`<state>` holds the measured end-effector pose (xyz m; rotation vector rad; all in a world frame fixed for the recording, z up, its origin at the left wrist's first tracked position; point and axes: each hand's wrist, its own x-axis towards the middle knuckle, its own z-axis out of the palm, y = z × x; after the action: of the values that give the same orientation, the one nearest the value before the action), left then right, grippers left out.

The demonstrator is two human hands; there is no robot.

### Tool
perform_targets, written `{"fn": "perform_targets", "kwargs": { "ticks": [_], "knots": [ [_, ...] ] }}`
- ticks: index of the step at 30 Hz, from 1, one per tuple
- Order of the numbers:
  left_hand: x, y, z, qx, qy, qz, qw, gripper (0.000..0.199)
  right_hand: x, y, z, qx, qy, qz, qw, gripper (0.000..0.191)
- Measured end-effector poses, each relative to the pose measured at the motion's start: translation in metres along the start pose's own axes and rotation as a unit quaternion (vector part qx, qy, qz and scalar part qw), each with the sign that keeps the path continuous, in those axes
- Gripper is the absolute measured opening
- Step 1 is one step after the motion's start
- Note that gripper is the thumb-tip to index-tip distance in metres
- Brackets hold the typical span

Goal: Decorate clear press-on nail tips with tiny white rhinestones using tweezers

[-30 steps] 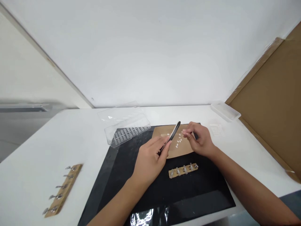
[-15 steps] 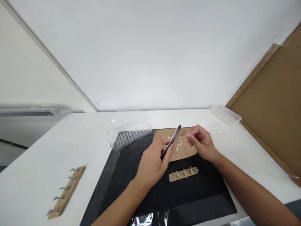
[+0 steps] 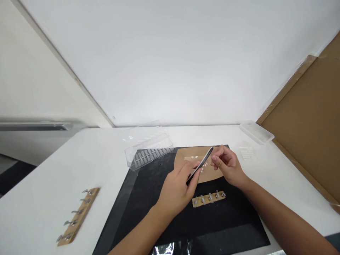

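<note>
My left hand [image 3: 176, 193] is closed around a slim black nail file [image 3: 200, 166], whose tip points up and to the right. The tip nearly reaches the fingertips of my right hand [image 3: 227, 166], which are pinched together above a sheet of brown kraft paper [image 3: 186, 156]. Anything between those fingers is too small to tell. Small white nail tips [image 3: 203, 169] lie on the paper, partly hidden by my hands. Below the paper, a wooden strip with clips [image 3: 209, 200] holds several pale nail tips on the black mat [image 3: 233, 219].
A clear box of nail tips [image 3: 148, 154] and its clear lid [image 3: 139, 134] lie behind the mat. A second clip strip [image 3: 78, 216] rests on the white table [image 3: 45, 191] at left. A white tray [image 3: 256, 132], a small white sheet [image 3: 247, 153] and upright cardboard [image 3: 300, 120] stand at right.
The file has tilted further to the right, and its tip has moved closer to my right fingers. My left hand has shifted slightly right. The whole view has shifted slightly.
</note>
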<state>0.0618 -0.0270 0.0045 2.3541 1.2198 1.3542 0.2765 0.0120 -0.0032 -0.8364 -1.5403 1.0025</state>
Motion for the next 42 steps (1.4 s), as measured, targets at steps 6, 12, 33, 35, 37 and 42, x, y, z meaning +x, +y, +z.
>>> {"fn": "perform_targets", "kwargs": {
  "ticks": [6, 12, 33, 35, 37, 42],
  "knots": [
    [0.001, 0.002, 0.0, -0.039, -0.042, -0.023, 0.998, 0.019, -0.004, -0.002, 0.006, -0.246, 0.055, -0.135, 0.958, 0.013],
    [0.003, 0.004, -0.002, -0.07, -0.065, -0.053, 0.994, 0.026, -0.003, -0.004, 0.01, -0.398, 0.062, -0.185, 0.896, 0.01],
    [0.011, 0.002, -0.014, -0.075, -0.107, -0.202, 0.971, 0.038, -0.003, -0.013, 0.009, 0.119, 0.037, -0.02, 0.992, 0.017],
    [0.011, -0.001, -0.012, -0.051, -0.088, -0.187, 0.977, 0.034, -0.002, -0.016, 0.009, 0.152, 0.031, 0.002, 0.988, 0.021],
    [0.011, -0.002, -0.01, -0.039, -0.071, -0.176, 0.981, 0.032, -0.002, -0.018, 0.009, 0.174, 0.023, 0.02, 0.984, 0.024],
    [0.009, -0.001, -0.01, -0.069, -0.061, -0.192, 0.977, 0.032, -0.003, -0.017, 0.008, 0.173, 0.009, 0.045, 0.984, 0.028]
  ]
}}
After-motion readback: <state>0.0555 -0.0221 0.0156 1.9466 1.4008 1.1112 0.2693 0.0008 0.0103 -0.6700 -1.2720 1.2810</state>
